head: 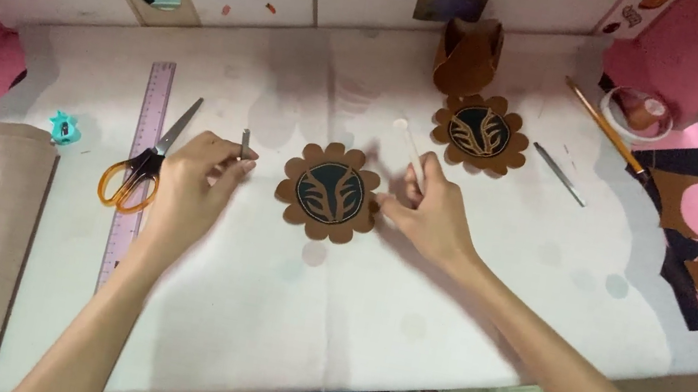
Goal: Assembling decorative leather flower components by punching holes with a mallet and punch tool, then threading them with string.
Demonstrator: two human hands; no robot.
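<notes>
Scalloped brown flower piece (329, 192) with a dark round centre and a tan branching design lies flat on the white tabletop (407, 300), between the two hands. Left hand (196, 180), just left of the flower piece, pinches a small grey metal tool (245, 144) upright between thumb and fingertips, clear of the flower's edge. Right hand (431, 214) rests just right of the flower piece, its fingertips touching the scalloped rim, while the fingers grip a thin white stick (408, 144) that slants up and away from it. A second flower piece (480, 133) of the same kind lies up and to the right of the first, with a folded brown shape (467, 55) standing just beyond it. Well to the left of the first flower, orange-handled scissors (142, 161) lie across a purple ruler (137, 161). A grey metal rod (560, 174) lies to the right of the second flower.
</notes>
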